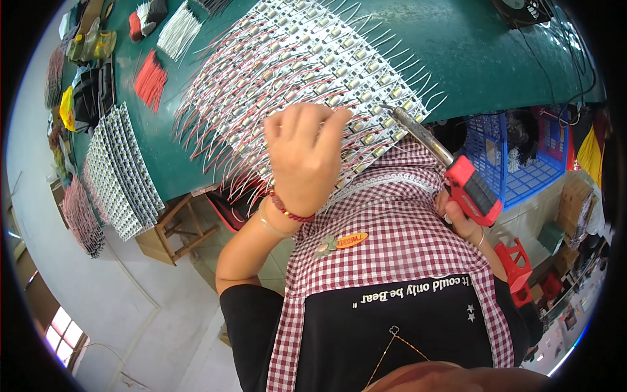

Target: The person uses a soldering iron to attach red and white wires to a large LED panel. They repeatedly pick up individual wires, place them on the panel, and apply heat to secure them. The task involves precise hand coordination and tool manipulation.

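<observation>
A broad sheet of white LED circuit boards point(353, 62) lies on the green table, with rows of thin red and white wires sticking out of it. My left hand point(304, 153) is over the near part of the sheet, its fingers curled and closed among the red wires. Whatever lies between the fingertips is hidden. In my right hand point(460, 219) is a soldering gun point(473, 189) with a red and black handle. Its long metal barrel points up and left, the tip near the boards' right edge. The handle covers part of this hand.
Bundles of red wires point(151, 81) and white wires point(179, 32) lie on the green table point(470, 52). Another stack of LED boards point(124, 173) overhangs its left edge. A blue plastic crate point(532, 179) is at the right, with a red stool point(514, 264) below it. A fan point(522, 10) sits far right.
</observation>
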